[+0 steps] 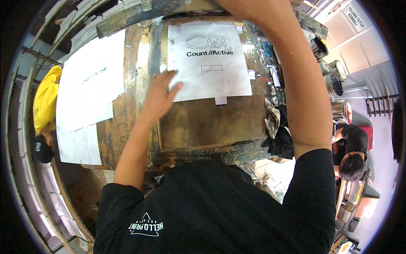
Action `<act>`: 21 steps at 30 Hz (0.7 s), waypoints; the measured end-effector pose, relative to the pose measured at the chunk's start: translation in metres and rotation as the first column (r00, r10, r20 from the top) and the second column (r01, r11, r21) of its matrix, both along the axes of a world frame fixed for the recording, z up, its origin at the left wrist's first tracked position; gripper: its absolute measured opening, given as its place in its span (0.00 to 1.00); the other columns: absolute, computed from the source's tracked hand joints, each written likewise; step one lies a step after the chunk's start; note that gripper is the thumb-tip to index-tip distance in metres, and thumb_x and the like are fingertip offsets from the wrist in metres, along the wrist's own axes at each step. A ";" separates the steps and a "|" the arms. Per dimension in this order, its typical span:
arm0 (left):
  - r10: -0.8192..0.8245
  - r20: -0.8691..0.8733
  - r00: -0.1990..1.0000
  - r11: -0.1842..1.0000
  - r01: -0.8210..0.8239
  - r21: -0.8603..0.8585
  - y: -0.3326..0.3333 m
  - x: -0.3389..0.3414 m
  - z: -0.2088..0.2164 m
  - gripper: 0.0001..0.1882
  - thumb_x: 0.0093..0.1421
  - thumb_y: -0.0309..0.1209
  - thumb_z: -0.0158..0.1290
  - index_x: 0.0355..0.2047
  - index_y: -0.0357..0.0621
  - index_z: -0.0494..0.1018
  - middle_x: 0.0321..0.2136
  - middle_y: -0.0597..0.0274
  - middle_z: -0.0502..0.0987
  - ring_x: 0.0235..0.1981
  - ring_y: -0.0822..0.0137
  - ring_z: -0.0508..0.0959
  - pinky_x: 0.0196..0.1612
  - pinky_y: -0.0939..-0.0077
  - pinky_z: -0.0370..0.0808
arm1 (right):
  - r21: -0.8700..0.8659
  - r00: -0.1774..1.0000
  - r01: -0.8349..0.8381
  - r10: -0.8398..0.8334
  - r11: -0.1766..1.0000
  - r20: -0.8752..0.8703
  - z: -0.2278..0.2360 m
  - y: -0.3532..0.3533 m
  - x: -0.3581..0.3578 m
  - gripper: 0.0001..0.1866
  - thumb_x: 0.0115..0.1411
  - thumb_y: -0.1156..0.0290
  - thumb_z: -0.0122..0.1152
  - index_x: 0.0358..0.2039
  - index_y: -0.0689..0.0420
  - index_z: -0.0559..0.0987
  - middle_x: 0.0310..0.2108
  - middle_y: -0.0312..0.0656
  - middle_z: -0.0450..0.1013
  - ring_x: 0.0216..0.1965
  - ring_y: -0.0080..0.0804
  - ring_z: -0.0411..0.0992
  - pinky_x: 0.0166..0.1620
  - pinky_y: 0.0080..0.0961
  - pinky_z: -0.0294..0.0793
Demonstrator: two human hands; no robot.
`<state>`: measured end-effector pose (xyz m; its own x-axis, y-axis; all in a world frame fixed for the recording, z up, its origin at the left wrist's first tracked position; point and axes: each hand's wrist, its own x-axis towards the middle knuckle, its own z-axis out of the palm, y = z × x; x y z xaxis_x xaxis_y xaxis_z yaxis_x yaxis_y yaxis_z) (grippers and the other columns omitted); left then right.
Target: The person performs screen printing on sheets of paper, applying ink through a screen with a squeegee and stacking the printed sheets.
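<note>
- Our landmark is the printed sheet (pixel 210 61), lying flat on the brown board (pixel 207 127) that covers the middle of the tabletop (pixel 114 135).
- Our left grip (pixel 160 95) is at the sheet's lower left corner, fingers spread and thumb standing apart, pinching nothing that we can see.
- From that grip, the sheet lies to the right and farther away from us; fingertips and thumb overlap its left margin, though we cannot tell whether they press on it.
- Our right grip (pixel 249 7) reaches above the sheet's far right corner, cut off by the picture's upper edge, so we cannot tell whether its fingers are spread or closed.
- From the right grip, the sheet lies back toward our body and mostly to the left.
- The sheet's sides look nearly equal in this bent view, so we cannot name its long axis.
- Left of the sheet, we see loose papers (pixel 91 93); right of its near edge, a dark cloth (pixel 281 144).
</note>
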<state>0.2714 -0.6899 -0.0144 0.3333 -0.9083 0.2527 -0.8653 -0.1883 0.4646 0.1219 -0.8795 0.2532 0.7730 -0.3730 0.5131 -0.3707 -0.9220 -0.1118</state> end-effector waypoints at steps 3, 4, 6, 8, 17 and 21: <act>-0.097 0.185 0.978 0.995 0.101 -0.009 0.015 -0.012 -0.050 0.28 0.69 0.48 0.51 0.62 0.43 0.69 0.63 0.46 0.69 0.65 0.42 0.65 0.71 0.45 0.53 | -0.019 1.000 -0.008 0.008 1.000 -0.024 -0.004 0.003 0.008 0.26 0.70 0.48 0.47 0.25 0.56 0.73 0.21 0.38 0.69 0.23 0.26 0.65 0.28 0.26 0.69; -0.120 0.168 0.978 0.992 0.123 -0.007 0.017 -0.017 -0.056 0.28 0.69 0.48 0.50 0.63 0.43 0.69 0.64 0.47 0.67 0.66 0.42 0.64 0.72 0.45 0.50 | -0.059 1.000 -0.004 0.004 0.998 -0.002 -0.006 0.000 0.007 0.25 0.70 0.48 0.47 0.25 0.56 0.73 0.22 0.38 0.70 0.23 0.26 0.65 0.29 0.27 0.69; 0.036 0.197 0.980 0.993 -0.013 -0.114 0.015 -0.016 -0.054 0.30 0.67 0.47 0.54 0.63 0.43 0.68 0.64 0.48 0.68 0.66 0.44 0.65 0.71 0.46 0.53 | -0.102 1.000 0.016 -0.015 0.995 0.007 -0.010 -0.001 0.007 0.25 0.70 0.49 0.48 0.25 0.56 0.73 0.22 0.39 0.70 0.24 0.27 0.65 0.31 0.30 0.69; 0.180 0.008 0.984 0.942 -0.170 -0.289 0.016 -0.004 -0.035 0.35 0.63 0.45 0.60 0.66 0.41 0.65 0.63 0.46 0.69 0.64 0.48 0.68 0.68 0.51 0.61 | -0.106 0.999 0.051 -0.052 0.993 -0.007 -0.012 -0.001 0.009 0.24 0.69 0.49 0.49 0.25 0.56 0.73 0.22 0.39 0.70 0.24 0.29 0.65 0.33 0.33 0.69; 0.136 -0.774 0.619 0.952 -0.299 -0.072 0.060 -0.003 0.072 0.59 0.40 0.39 0.79 0.68 0.31 0.58 0.47 0.49 0.81 0.48 0.59 0.81 0.54 0.68 0.76 | -0.094 0.964 -0.148 0.122 0.985 -0.237 -0.124 0.029 -0.040 0.24 0.51 0.64 0.69 0.45 0.57 0.70 0.37 0.43 0.71 0.44 0.45 0.70 0.45 0.43 0.64; 0.219 -0.510 0.832 0.947 -0.306 -0.093 0.079 -0.022 -0.016 0.60 0.35 0.51 0.78 0.65 0.32 0.65 0.44 0.54 0.79 0.48 0.58 0.78 0.57 0.62 0.69 | 0.054 0.931 -0.115 0.127 0.992 -0.343 -0.196 0.030 -0.050 0.26 0.46 0.75 0.66 0.46 0.58 0.67 0.40 0.46 0.68 0.46 0.46 0.67 0.48 0.41 0.62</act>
